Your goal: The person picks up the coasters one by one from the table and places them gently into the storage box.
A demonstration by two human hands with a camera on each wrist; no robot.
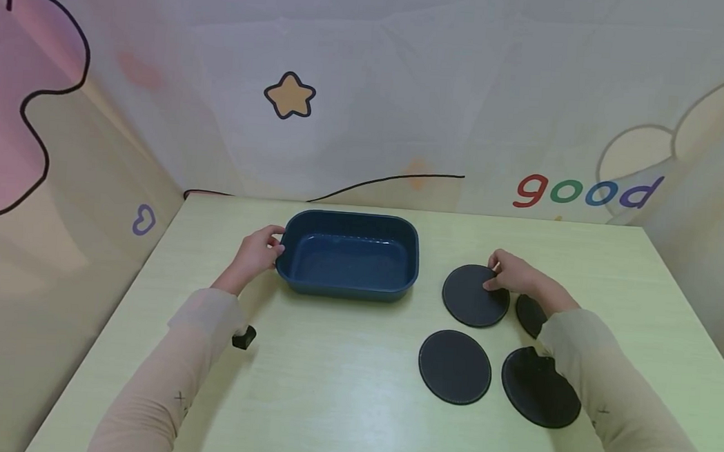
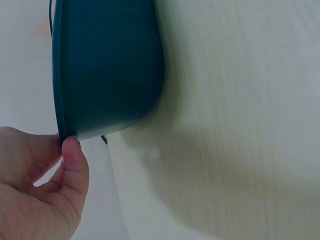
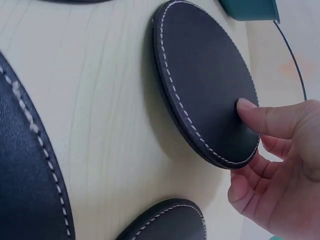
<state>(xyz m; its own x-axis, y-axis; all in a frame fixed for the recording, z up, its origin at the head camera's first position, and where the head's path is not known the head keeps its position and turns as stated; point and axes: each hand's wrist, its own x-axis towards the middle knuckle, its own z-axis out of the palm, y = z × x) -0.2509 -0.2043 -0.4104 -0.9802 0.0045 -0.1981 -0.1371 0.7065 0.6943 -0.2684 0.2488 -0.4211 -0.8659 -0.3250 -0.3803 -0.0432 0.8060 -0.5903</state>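
Leather-like stitched coaster (image 3: 205,80): thin, light, probably semi-stiff; right hand (image 1: 515,273) pinches its raised far edge. Left hand (image 1: 257,251) grips the tray (image 1: 346,284) rim.

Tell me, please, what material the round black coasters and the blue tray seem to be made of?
The coaster under the right hand looks like black leather or imitation leather: matte surface, pale stitching along the edge. The blue tray, touched by the left hand, appears to be moulded plastic, perhaps enamelled metal: smooth, slightly glossy walls and rounded corners.
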